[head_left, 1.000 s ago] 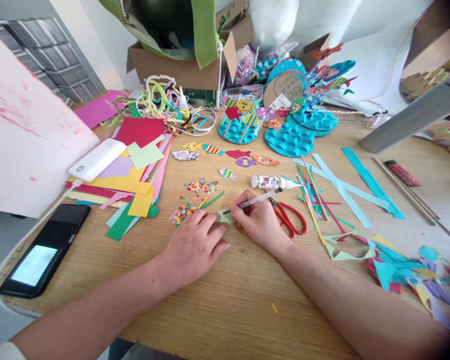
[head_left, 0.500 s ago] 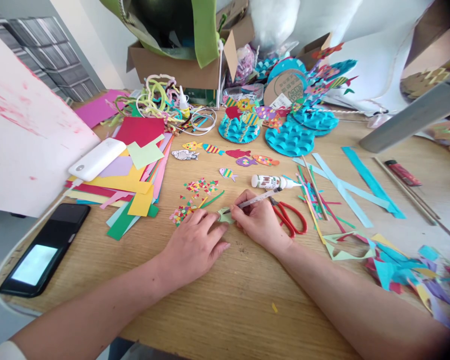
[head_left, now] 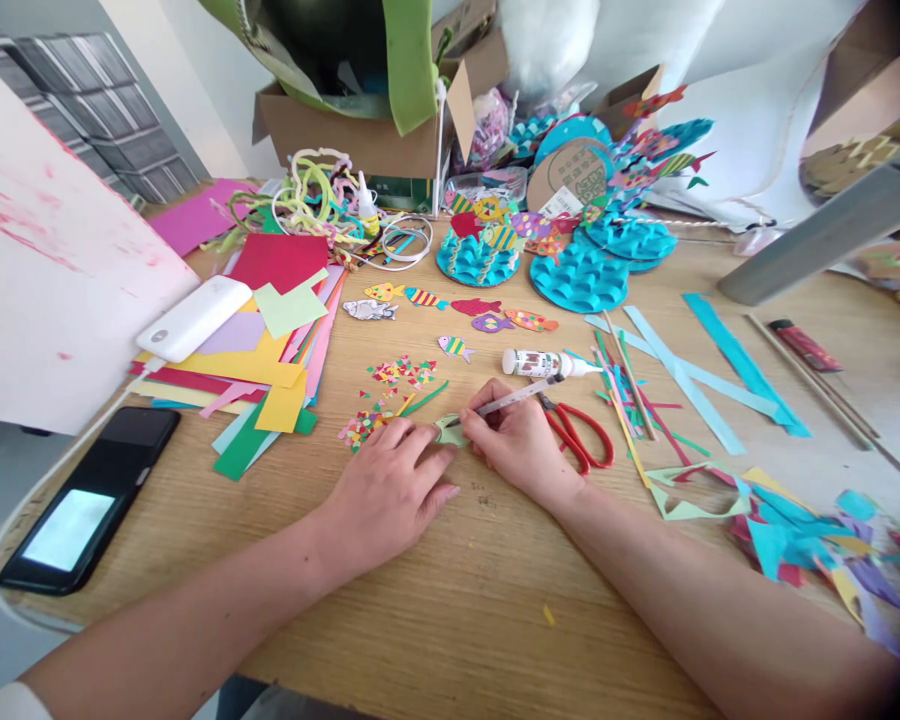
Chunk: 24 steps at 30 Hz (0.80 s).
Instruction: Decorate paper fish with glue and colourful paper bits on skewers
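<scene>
In the middle of the table a small piece of light green paper (head_left: 450,432) lies between my hands, mostly covered by fingers. My left hand (head_left: 390,480) rests flat beside it, fingers spread, the fingertips at the paper's left edge. A slim pen (head_left: 521,392) with a pale barrel is pinched in my right hand (head_left: 521,440), its tip down at the paper. Small coloured paper bits (head_left: 401,372) lie just beyond my left hand, near a thin green strip (head_left: 426,397). Red-handled scissors (head_left: 581,435) lie right of my right hand, their blades partly hidden.
Paper fish (head_left: 476,306) and a white glue bottle (head_left: 547,363) lie beyond my hands. Coloured paper sheets (head_left: 281,265), a power bank (head_left: 195,318) and a phone (head_left: 90,500) are at left. Paper scraps (head_left: 795,535) and blue strips (head_left: 746,365) lie right; blue discs (head_left: 579,275) stand behind.
</scene>
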Tool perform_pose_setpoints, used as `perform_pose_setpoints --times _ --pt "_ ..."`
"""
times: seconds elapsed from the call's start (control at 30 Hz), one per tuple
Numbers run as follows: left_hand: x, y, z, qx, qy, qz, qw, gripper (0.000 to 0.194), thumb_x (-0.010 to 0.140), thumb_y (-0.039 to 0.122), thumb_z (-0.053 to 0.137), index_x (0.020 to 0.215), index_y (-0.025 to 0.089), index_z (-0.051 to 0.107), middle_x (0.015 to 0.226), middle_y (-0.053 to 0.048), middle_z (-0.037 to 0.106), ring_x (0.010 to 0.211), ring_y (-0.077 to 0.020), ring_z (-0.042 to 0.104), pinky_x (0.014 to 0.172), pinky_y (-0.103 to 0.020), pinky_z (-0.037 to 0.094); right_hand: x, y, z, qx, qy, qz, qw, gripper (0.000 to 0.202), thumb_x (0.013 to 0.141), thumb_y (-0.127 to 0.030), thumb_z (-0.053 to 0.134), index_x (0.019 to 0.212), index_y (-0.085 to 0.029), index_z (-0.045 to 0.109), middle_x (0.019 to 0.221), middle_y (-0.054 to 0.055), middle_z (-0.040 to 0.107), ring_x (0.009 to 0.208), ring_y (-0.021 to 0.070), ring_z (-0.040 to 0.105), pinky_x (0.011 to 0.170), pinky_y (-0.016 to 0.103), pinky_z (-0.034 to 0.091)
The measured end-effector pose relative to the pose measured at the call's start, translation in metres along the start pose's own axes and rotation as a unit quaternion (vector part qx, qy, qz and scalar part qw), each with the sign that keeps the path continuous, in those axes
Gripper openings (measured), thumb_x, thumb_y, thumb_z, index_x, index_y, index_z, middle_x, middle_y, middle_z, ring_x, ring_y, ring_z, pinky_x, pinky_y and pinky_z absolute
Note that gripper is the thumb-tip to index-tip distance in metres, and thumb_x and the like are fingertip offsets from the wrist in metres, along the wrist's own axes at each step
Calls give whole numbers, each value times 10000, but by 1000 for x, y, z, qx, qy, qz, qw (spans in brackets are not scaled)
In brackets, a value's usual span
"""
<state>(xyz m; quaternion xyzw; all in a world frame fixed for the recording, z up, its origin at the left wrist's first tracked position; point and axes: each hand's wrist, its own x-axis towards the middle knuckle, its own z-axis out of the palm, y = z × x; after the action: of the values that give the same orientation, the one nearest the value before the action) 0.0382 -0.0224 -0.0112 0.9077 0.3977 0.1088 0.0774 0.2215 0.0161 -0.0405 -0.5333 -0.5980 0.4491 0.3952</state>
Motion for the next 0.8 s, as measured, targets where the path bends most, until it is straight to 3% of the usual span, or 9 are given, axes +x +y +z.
perform_pose_setpoints --times 0.4,0.8 --pt "1 0 0 -2 1 1 1000 302 935 318 504 1164 168 630 1142 -115 613 1055 -270 495 916 -477 473 0 1 0 -14 -2 -11 1000 176 798 -329 599 712 -218 494 504 -49 513 436 98 446 421 214 331" --pt "1 0 -1 -4 8 1 1000 282 932 308 512 1150 180 639 1143 -107 615 1057 -264 505 911 -470 480 -1 -3 1 14 13 -11 1000 152 730 -240 603 661 -221 469 526 -55 493 477 98 442 448 221 323"
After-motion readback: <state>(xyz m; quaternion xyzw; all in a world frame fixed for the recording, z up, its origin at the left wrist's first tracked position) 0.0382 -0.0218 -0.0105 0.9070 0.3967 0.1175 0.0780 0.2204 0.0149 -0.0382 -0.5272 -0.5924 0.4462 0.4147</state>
